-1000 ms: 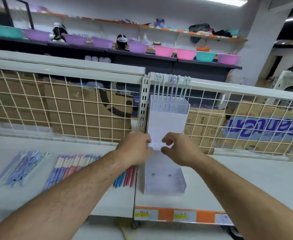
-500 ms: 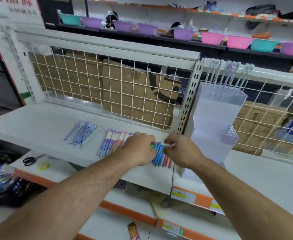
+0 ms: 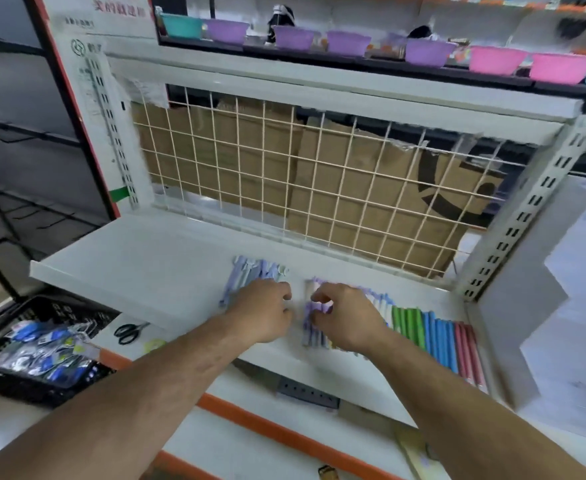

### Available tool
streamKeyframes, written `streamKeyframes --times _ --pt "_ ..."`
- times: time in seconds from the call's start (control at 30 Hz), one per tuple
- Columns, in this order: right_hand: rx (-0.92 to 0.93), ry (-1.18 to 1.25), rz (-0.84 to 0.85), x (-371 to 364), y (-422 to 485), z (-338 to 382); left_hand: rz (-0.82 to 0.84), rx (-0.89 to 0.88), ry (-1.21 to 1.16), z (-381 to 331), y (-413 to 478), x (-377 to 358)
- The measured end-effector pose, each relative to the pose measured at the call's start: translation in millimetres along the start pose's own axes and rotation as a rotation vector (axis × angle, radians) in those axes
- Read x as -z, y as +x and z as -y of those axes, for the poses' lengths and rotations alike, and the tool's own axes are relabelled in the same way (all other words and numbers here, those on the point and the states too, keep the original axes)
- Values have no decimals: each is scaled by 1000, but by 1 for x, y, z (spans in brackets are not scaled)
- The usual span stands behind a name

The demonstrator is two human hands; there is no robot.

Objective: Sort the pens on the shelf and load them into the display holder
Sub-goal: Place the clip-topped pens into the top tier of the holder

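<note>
White metal shelf | left hand over pale lavender plastic pens, grip hidden | right hand curled over purple pens, hold unclear

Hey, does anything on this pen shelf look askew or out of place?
The pale purple pens by the left hand lie fanned and uneven, unlike the neat green, blue and pink row. Black-handled scissors lie loose on the lower shelf.

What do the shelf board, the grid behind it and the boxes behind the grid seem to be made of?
Shelf board: probably painted metal, smooth pale grey with a thin folded edge.
Grid: likely coated wire, thin cream rods crossing.
Boxes: cardboard, matt brown with printing.
</note>
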State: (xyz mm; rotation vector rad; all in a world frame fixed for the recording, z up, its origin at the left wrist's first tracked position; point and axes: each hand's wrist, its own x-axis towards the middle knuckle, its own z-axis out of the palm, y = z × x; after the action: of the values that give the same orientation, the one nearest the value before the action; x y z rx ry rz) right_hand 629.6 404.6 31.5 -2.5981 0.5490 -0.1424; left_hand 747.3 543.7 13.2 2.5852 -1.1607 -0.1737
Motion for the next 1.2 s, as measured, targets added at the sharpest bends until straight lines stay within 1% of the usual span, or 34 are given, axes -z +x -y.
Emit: streamKeyframes --times 0.07,0.23,0.4,0.7,0.83,1.2 --pt "-11 36 -2 -14 17 16 -10 6 22 29 6 4" --pt "-11 41 8 -37 49 40 -63 75 14 88 27 11" --pt "-14 20 -1 -45 72 49 -27 163 -16 119 50 -1" --pt "-48 59 -11 -47 96 50 87 305 9 120 80 2" --pt "-47 68 -23 -46 98 47 120 302 -7 121 85 2" --pt "-71 97 31 -45 97 47 211 347 -143 123 88 6"
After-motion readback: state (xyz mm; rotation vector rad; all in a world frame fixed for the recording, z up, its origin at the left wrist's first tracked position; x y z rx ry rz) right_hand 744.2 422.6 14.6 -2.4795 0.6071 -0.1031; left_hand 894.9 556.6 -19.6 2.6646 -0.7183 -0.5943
